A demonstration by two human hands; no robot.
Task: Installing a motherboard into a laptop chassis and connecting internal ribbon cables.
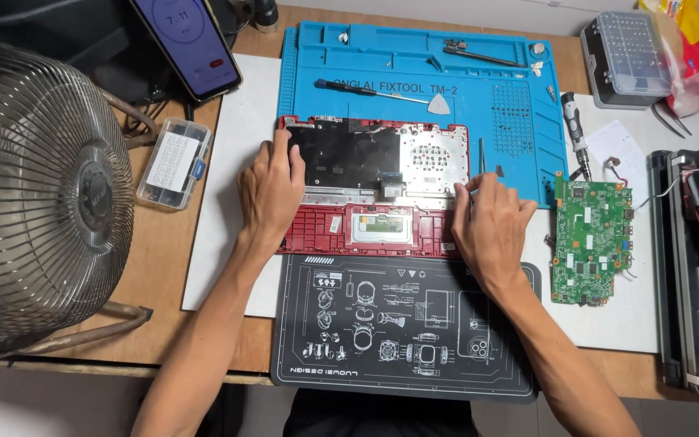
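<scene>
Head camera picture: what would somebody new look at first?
Probably the red plastic laptop shell, opened up in the middle of the desk, with the left hand and right hand pressing on its two ends. Next, the bright blue rubber work mat behind it and the green circuit board lying to the right.

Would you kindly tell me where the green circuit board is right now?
The green circuit board lies on the white sheet, right of the right hand and the red laptop shell, below the screwdriver.
</scene>
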